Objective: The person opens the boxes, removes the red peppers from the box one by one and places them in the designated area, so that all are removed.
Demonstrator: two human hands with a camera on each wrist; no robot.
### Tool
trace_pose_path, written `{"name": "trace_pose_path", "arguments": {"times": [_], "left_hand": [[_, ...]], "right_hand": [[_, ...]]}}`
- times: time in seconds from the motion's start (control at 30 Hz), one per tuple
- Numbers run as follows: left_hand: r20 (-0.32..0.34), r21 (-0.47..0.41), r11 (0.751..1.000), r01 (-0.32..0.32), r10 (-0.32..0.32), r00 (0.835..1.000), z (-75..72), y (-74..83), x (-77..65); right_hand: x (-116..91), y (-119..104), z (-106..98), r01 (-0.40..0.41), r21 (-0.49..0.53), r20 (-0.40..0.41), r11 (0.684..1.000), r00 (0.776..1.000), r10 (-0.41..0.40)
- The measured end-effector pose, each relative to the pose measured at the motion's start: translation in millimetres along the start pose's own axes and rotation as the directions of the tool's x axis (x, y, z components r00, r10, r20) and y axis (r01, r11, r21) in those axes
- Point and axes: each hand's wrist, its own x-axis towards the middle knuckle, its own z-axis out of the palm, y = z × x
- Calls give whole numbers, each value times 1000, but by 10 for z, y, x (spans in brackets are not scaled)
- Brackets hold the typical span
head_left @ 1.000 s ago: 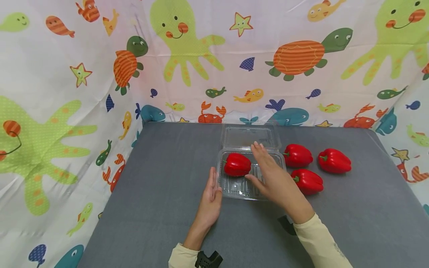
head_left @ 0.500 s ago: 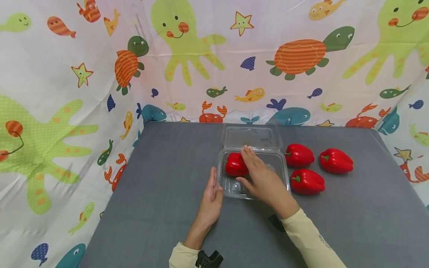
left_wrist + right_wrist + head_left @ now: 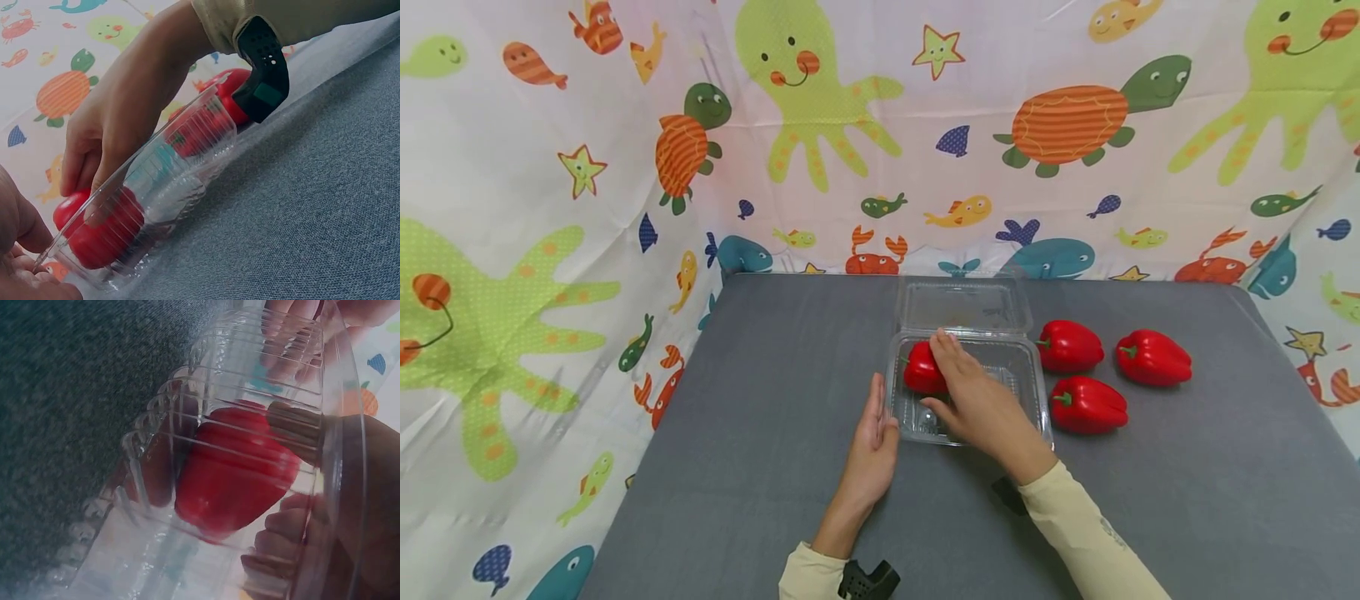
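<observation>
A red bell pepper [image 3: 922, 371] lies in the left part of a clear plastic clamshell box [image 3: 1018, 379], whose lid [image 3: 958, 304] is folded back. My right hand [image 3: 981, 404] reaches over the box from the right. Its extended fingers cover the pepper's right side, and in the left wrist view the thumb lies against the pepper [image 3: 106, 231]. Outside the left wall stands my left hand [image 3: 872, 450], fingers straight, touching the box. Through the plastic in the right wrist view, the pepper [image 3: 237, 472] sits beside the right fingers [image 3: 275, 540].
Three more red bell peppers, a back one [image 3: 1070, 347], a front one [image 3: 1088, 406] and a far right one [image 3: 1153, 358], lie right of the box. Everything stands on a grey cloth-covered table [image 3: 760, 400]. A curtain [image 3: 850, 100] with sea animals hangs behind and at the sides.
My right hand has moved left over the box, from the gap beside the pepper onto its right side. My left hand has stayed at the left wall.
</observation>
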Motion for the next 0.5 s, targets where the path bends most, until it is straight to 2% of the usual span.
{"name": "trace_pose_path", "arguments": {"times": [0.2,0.5], "left_hand": [[4,-3,1000,-2,2,1000,-4,-18,-3],[2,-9,1000,2,-1,1000,-7,-4,-1]], "right_hand": [[29,-32,20,0,-4,-14,1000,1000,-1],[87,-60,73,-46,-20,2,999,999,46]]}}
